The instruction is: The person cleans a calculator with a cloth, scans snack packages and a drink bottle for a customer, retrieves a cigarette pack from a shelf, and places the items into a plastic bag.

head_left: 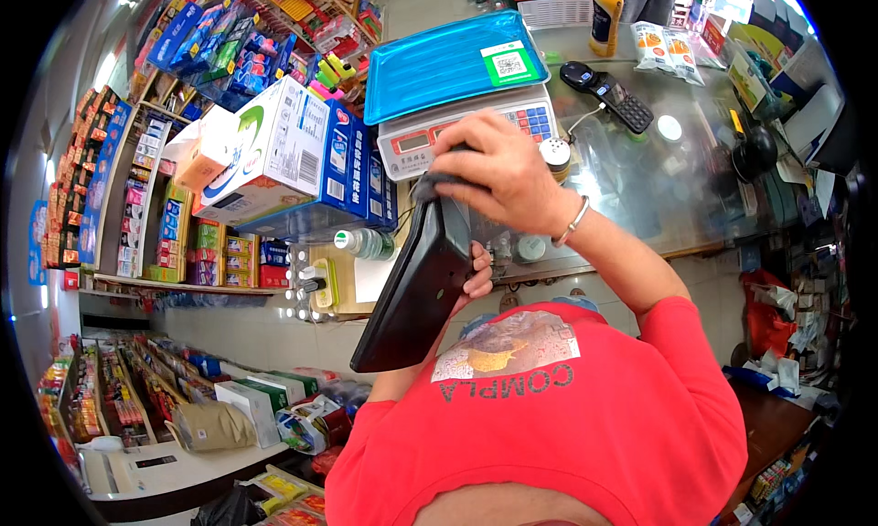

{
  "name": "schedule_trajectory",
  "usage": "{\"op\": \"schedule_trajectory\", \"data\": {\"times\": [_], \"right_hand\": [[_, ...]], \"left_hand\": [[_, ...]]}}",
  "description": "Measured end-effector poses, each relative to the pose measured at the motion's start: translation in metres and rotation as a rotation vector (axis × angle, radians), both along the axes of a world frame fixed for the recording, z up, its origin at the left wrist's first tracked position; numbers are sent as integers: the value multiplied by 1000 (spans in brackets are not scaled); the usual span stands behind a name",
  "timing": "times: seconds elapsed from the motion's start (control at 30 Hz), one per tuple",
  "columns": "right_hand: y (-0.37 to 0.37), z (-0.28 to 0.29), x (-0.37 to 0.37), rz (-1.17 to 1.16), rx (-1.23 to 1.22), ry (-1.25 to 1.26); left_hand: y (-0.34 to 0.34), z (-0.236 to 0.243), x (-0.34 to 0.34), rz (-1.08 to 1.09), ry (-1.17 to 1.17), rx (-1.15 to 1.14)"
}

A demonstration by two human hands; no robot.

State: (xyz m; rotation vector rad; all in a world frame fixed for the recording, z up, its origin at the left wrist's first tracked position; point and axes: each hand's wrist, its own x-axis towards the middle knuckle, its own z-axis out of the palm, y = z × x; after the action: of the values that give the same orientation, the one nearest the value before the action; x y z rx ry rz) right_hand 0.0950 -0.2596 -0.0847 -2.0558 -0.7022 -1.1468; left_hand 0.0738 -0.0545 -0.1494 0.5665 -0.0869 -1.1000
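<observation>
A black, flat, slab-like device point(416, 284) is tilted up in front of my red shirt. Its exact kind does not show. My left hand point(476, 272) grips it from its far side, fingers curled at the right edge and the palm hidden behind it. At the device's upper end, my right hand point(498, 171), with a bracelet at the wrist, pinches a dark grey cloth point(430, 186) against the edge. Just beyond the right hand stands a scale point(416, 142) with a blue tray point(439, 59) on top.
On the glass counter point(668, 215) lie a black card terminal point(622, 101) and snack packets point(665, 52), near a yellow bottle point(605, 18). Left of the scale sits a large blue-and-white carton point(293, 151); a clear bottle point(366, 243) stands beside it. Stocked shelves point(137, 197) line the left.
</observation>
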Motion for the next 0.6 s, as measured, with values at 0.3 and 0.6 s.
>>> {"op": "schedule_trajectory", "data": {"times": [0.3,0.6], "right_hand": [[-2,-19,9,320,883,649],[0,-1,-1,437,445,825]], "left_hand": [[4,-81,22,-163,199,-416],[5,-63,10,-139,180,-280]]}}
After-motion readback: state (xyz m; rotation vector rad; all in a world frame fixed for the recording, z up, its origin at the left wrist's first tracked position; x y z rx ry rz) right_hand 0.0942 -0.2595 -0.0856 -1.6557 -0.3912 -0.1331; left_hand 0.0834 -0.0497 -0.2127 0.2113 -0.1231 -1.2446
